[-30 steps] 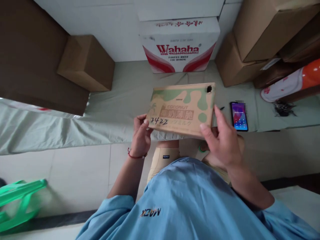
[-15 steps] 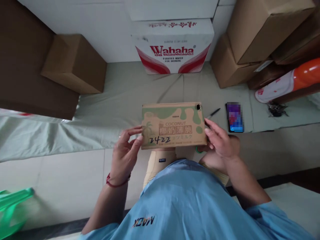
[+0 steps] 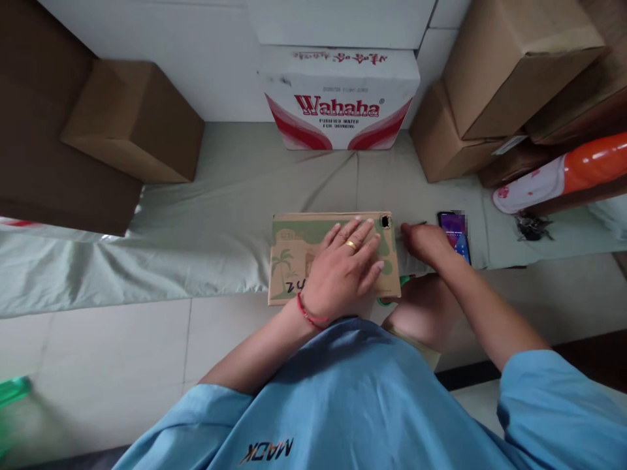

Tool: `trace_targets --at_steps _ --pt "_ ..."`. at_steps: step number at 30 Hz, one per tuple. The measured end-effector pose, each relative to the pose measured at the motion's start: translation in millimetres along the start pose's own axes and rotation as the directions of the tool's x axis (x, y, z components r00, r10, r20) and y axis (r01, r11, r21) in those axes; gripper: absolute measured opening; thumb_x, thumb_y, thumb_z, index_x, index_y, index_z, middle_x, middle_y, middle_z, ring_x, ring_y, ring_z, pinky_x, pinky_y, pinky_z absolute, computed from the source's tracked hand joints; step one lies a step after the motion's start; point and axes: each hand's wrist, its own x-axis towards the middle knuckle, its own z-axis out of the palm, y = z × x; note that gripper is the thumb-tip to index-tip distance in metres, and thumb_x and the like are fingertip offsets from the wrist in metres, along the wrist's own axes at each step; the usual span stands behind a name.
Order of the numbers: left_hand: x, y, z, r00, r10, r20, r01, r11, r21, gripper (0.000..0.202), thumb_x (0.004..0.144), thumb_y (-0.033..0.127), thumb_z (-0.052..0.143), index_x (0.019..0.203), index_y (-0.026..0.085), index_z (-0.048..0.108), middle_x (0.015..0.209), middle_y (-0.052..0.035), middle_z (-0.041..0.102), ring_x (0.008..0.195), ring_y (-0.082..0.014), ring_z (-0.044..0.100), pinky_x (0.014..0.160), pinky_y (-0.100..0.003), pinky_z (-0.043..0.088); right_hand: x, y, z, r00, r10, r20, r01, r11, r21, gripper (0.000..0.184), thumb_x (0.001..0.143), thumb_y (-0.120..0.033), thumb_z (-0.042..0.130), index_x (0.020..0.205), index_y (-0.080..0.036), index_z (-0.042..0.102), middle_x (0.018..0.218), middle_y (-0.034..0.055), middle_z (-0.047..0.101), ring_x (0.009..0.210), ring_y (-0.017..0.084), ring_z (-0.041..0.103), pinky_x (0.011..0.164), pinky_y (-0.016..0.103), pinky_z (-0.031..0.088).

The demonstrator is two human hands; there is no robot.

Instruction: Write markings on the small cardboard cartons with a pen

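A flat cardboard box [image 3: 289, 261] with green coconut print and handwritten digits lies at the near edge of a pale green cloth [image 3: 206, 215]. My left hand [image 3: 345, 267], with a gold ring and a red wrist cord, lies flat on the box lid, fingers stretched out. My right hand [image 3: 428, 243] is just right of the box with its fingers bunched at a black pen [image 3: 415, 224] on the cloth. A phone [image 3: 455, 232] with a lit screen lies right beside that hand.
A white Wahaha water carton [image 3: 340, 98] stands against the wall behind the box. Brown cartons are stacked at the back right [image 3: 514, 59] and back left [image 3: 132, 121]. An orange and white pack [image 3: 563, 176] and keys [image 3: 531, 225] lie at the right. White floor tiles [image 3: 122, 352] lie nearer me.
The box went from tilted up in both hands to lying flat on the cloth. My left hand moved on top of it. My right hand let go and reached right to the pen.
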Motion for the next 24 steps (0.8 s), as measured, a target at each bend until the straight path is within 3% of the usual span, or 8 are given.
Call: trace_targets --at_steps 4,6,8,10,12,14,18,24 --pt "-0.3 -3.9 18.7 0.994 -0.019 0.111 0.008 0.994 0.105 0.053 0.109 0.041 0.055 0.158 0.022 0.059 0.172 -0.0168 0.048 0.163 -0.0381 0.041 0.134 -0.066 0.027 -5.1 13.7 -2.8 0.999 0.022 -0.042 -0.022 1.000 0.023 0.026 0.097 -0.030 0.059 0.112 -0.013 0.072 0.091 0.0193 0.078 0.085 0.029 0.074 0.073 0.033 0.042" --pt "-1.2 -3.9 20.1 0.993 -0.010 0.117 -0.003 0.993 0.116 0.054 0.110 0.042 0.052 0.161 0.025 0.056 0.174 -0.0151 0.045 0.165 -0.0367 0.038 0.136 -0.066 0.021 -10.4 25.6 -6.5 0.970 0.146 -0.193 -0.077 0.943 0.322 0.015 0.089 -0.032 0.067 0.089 -0.017 0.067 0.072 0.0090 0.069 0.069 0.021 0.063 0.066 0.030 0.037" --pt "-1.0 -3.2 18.9 0.991 -0.006 0.133 -0.010 0.993 0.122 0.055 0.111 0.042 0.051 0.163 0.025 0.053 0.176 -0.0145 0.042 0.166 -0.0362 0.035 0.136 -0.066 0.017 -16.3 33.9 -13.0 0.884 0.350 -0.308 -0.003 0.665 0.747 0.026 0.083 -0.038 0.070 0.073 -0.024 0.050 0.057 -0.0025 0.049 0.055 0.014 0.045 0.058 0.028 0.031" --pt "0.0 -2.6 17.5 0.987 -0.009 0.159 -0.011 0.992 0.127 0.056 0.111 0.043 0.049 0.164 0.024 0.052 0.177 -0.0150 0.041 0.167 -0.0370 0.033 0.136 -0.068 0.016 -22.9 33.4 -22.4 0.832 0.476 -0.284 0.164 0.277 0.947 0.039 0.084 -0.050 0.066 0.072 -0.028 0.037 0.051 -0.0095 0.030 0.046 0.011 0.028 0.051 0.026 0.025" --pt "0.9 -2.5 16.9 0.984 -0.015 0.175 -0.008 0.992 0.128 0.056 0.112 0.042 0.049 0.164 0.023 0.052 0.177 -0.0161 0.040 0.167 -0.0382 0.033 0.136 -0.069 0.015 -30.1 21.9 -34.1 0.845 0.492 -0.211 0.267 -0.045 0.963 0.040 0.083 -0.056 0.065 0.077 -0.029 0.036 0.050 -0.0124 0.025 0.042 0.010 0.018 0.045 0.025 0.018" --pt "1.2 -3.0 17.3 0.986 -0.016 0.167 -0.004 0.993 0.118 0.056 0.111 0.042 0.050 0.164 0.024 0.053 0.176 -0.0163 0.041 0.167 -0.0383 0.033 0.136 -0.069 0.014 -37.3 2.1 -46.1 0.881 0.443 -0.165 0.295 -0.244 0.924 0.038 0.081 -0.056 0.071 0.084 -0.028 0.046 0.052 -0.0118 0.041 0.041 0.008 0.015 0.042 0.024 0.012" --pt "1.4 -4.4 19.1 0.991 -0.011 0.130 -0.003 0.994 0.106 0.053 0.111 0.040 0.050 0.162 0.024 0.056 0.173 -0.0158 0.046 0.164 -0.0378 0.037 0.136 -0.067 0.016 -44.1 -40.9 -60.8 0.913 0.341 -0.226 0.319 -0.248 0.915 0.040 0.081 -0.054 0.081 0.098 -0.024 0.060 0.077 -0.0031 0.069 0.046 0.005 0.029 0.044 0.023 0.021" --pt "3.1 -5.1 21.4 0.995 -0.014 0.104 0.005 0.997 0.082 0.049 0.110 0.036 0.052 0.157 0.024 0.061 0.165 -0.0153 0.057 0.159 -0.0382 0.045 0.135 -0.067 0.019 -36.9 -68.2 -56.4 0.817 0.483 -0.313 0.444 -0.184 0.877 0.042 0.078 -0.045 0.083 0.081 -0.026 0.046 0.057 -0.0121 0.030 0.045 0.005 0.021 0.042 0.021 0.016"
